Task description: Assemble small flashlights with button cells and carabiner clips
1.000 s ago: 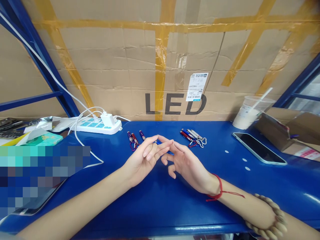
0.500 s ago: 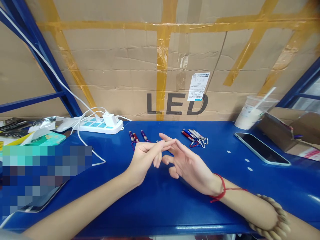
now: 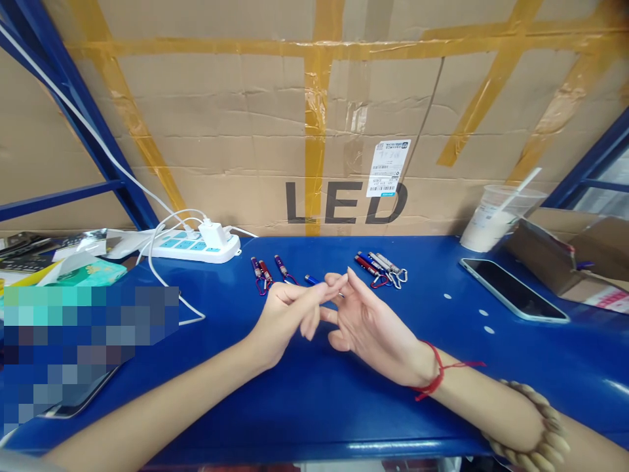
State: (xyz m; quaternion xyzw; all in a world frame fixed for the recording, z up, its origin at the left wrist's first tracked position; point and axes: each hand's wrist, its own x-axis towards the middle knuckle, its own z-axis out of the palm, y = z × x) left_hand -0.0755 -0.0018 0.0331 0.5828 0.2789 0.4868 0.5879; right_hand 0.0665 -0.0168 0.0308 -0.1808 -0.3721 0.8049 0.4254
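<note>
Over the middle of the blue table (image 3: 314, 406), my left hand (image 3: 289, 314) has its thumb and index finger pressed together, with its lower fingers curled. Its fingertips touch a fingertip of my right hand (image 3: 371, 328). My right hand shows its palm, fingers partly bent and apart, and holds nothing. Just behind the hands lies a blue pen-like stick (image 3: 310, 280), partly hidden. Purple and red metal sticks with clips (image 3: 265, 270) lie behind my left hand. Another group of red, blue and silver sticks (image 3: 381, 264) lies behind my right hand.
At the back left is a white power strip (image 3: 196, 248) with cables. On the right are a phone (image 3: 514, 288), a plastic cup (image 3: 484, 226) and an open cardboard box (image 3: 545, 252). A large carton (image 3: 221, 131) stands behind the table.
The hands stay in touch. My right hand's raised finger has bent down and inward, and more of the blue stick behind it shows. The view has shifted slightly.
</note>
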